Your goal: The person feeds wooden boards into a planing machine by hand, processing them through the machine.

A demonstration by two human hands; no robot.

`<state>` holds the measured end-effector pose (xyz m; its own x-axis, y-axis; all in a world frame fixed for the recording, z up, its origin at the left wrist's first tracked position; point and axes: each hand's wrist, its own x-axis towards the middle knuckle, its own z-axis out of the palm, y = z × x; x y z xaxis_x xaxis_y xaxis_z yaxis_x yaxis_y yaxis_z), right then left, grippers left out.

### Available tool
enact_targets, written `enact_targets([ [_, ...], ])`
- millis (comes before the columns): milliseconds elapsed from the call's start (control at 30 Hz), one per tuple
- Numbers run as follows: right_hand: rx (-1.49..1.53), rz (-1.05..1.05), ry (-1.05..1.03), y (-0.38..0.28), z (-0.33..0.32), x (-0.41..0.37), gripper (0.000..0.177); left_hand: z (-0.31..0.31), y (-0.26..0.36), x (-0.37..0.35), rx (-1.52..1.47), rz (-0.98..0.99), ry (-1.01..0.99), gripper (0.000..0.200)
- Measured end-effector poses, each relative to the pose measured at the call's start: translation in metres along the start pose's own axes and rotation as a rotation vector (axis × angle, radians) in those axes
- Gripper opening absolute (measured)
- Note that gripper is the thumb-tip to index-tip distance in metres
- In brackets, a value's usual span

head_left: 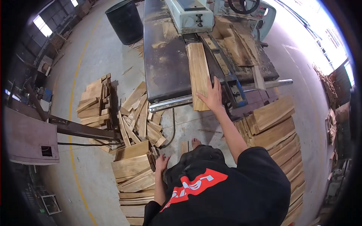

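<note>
The right hand (213, 95) lies flat and open, fingers spread, palm down on the near end of a long pale wooden plank (198, 67); it presses on the wood and grips nothing. The plank lies lengthwise on the dark steel machine table (166, 64), near the middle of the table's near edge. Its near end juts over that edge and across the silver round bar (171, 103) that runs along it.

The left hand (162, 163) hangs low with its fingers loosely open. The fingertips touch the right edge of a low stack of broad pale boards (132, 169) on the concrete floor, and nothing is closed in the hand.

A bare foot (195, 142) shows on the floor between the two arms. Left of the table's near edge lies a loose heap of short wood offcuts (137, 115), and beyond it a neater pile of small boards (94, 100). To the right stands a taller stack of planks (275, 130). A pale green machine housing (188, 14) sits at the table's far end, with a black round barrel (126, 20) on the floor off its far left corner.
</note>
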<state>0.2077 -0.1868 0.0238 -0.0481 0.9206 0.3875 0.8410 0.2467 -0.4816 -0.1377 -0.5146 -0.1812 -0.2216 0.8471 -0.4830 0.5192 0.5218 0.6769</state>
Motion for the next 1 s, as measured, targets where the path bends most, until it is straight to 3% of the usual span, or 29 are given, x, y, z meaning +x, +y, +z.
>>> enact_targets([
  [33, 0.054, -0.090, 0.010, 0.009, 0.010, 0.009, 0.085, -0.008, 0.040, 0.005, -0.058, 0.006, 0.061, 0.066],
  [133, 0.070, -0.076, -0.136, 0.042, 0.046, 0.024, 0.075, -0.017, 0.105, 0.028, -0.015, 0.269, 0.192, 0.052],
  [233, -0.051, -0.065, -0.029, 0.048, 0.055, 0.030, 0.067, -0.039, 0.173, 0.034, -0.054, 0.368, 0.196, 0.047],
  [333, -0.164, -0.226, -0.075, 0.042, 0.051, 0.025, 0.068, -0.056, 0.213, 0.049, 0.015, 0.516, 0.359, 0.037],
  [433, 0.097, -0.145, -0.205, 0.011, 0.028, -0.003, 0.070, -0.076, 0.256, 0.078, 0.116, 0.708, 0.502, 0.033],
  [500, -0.048, -0.177, -0.207, 0.016, 0.025, -0.005, 0.072, -0.090, 0.273, 0.116, 0.210, 0.803, 0.594, 0.035],
  [600, -0.156, -0.204, -0.211, 0.033, 0.027, 0.007, 0.071, -0.102, 0.305, 0.176, 0.249, 0.736, 0.646, 0.046],
  [733, -0.131, -0.158, -0.172, 0.055, 0.028, 0.039, 0.068, -0.088, 0.337, 0.245, 0.235, 0.356, 0.751, 0.073],
  [833, -0.120, -0.048, -0.140, 0.054, 0.037, 0.055, 0.066, -0.074, 0.353, 0.250, 0.346, 0.286, 0.916, 0.075],
  [1000, -0.131, -0.004, -0.049, 0.052, 0.052, 0.081, 0.061, -0.075, 0.359, 0.247, 0.379, 0.278, 0.933, 0.073],
])
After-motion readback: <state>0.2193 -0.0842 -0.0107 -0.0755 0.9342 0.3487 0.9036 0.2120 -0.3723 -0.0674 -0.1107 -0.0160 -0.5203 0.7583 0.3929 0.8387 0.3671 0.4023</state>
